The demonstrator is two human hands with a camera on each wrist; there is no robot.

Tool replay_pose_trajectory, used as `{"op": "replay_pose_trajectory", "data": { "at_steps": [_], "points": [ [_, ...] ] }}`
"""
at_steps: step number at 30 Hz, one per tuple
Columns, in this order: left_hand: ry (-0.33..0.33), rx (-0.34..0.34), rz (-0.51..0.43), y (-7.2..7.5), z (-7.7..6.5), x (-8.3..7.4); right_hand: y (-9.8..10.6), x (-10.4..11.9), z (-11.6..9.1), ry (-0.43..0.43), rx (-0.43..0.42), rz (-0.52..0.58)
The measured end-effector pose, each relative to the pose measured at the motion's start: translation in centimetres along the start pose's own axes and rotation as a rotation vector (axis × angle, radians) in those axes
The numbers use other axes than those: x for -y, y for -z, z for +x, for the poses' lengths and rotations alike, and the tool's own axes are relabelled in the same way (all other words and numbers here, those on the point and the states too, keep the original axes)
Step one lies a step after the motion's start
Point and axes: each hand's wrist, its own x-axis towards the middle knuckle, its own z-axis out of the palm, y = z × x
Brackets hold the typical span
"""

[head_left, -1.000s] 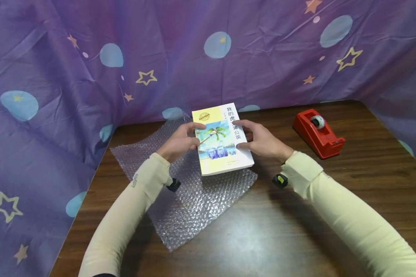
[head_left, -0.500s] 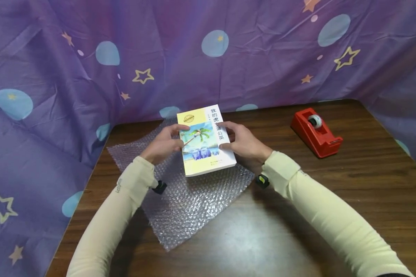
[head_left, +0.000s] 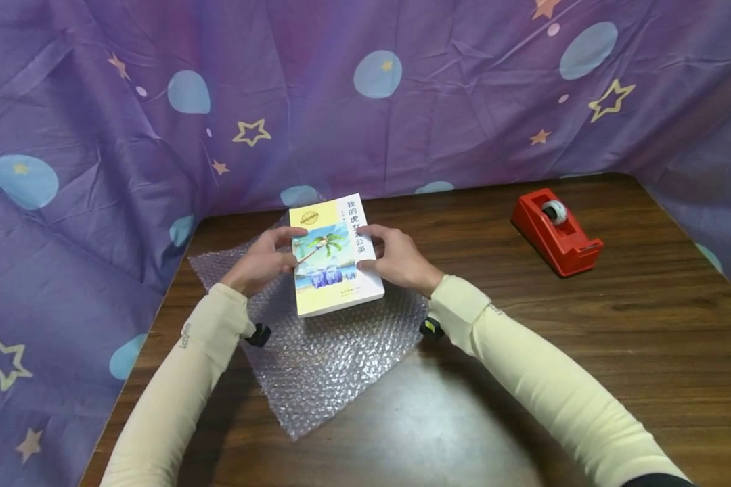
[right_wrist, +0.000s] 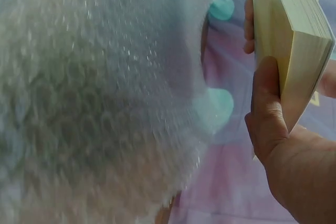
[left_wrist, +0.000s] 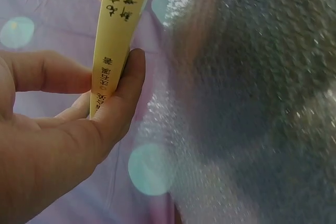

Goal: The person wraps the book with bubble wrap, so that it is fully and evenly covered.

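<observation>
A thick paperback book (head_left: 325,270) with a yellow and white cover, palm tree picture and Chinese title is held between both hands. The left hand (head_left: 262,260) grips its left side; in the left wrist view that hand (left_wrist: 68,124) pinches the yellow spine (left_wrist: 113,35). From the other side the right hand (head_left: 399,257) grips the page edge, thumb and fingers on opposite covers. The right wrist view has the book's pages (right_wrist: 307,66) above the right hand (right_wrist: 302,156). Below the book, a sheet of bubble wrap (head_left: 335,372) lies spread on the table, partly covered from view.
A red tape dispenser (head_left: 557,233) with a roll of tape stands at the back right of the brown wooden table (head_left: 585,338). A purple curtain (head_left: 317,81) with stars and blue spots hangs behind and along the left side.
Both hands have carried the book leftward and slightly nearer the person, over the middle of the bubble wrap. Their grip looks the same. Bubble wrap and tape dispenser have stayed in place.
</observation>
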Motion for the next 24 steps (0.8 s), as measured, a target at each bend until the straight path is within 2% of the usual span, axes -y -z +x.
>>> {"op": "replay_pose_trajectory", "data": {
  "at_steps": [8, 14, 19, 24],
  "points": [
    [0.027, 0.002, -0.005, 1.1, -0.9, 1.0, -1.5, 0.3, 0.1, -0.002, 0.057, 0.004],
    [0.023, -0.005, 0.052, 1.7, -1.0, 1.9, -2.5, 0.3, 0.2, -0.022, 0.088, 0.023],
    [0.039, -0.024, 0.058, 2.1, -1.1, 2.6, -3.4, 0.5, 0.2, -0.018, 0.106, 0.003],
    [0.027, -0.034, 0.066, 2.3, -1.4, 3.0, -4.1, 0.6, 0.4, -0.006, 0.116, 0.016]
  ]
}}
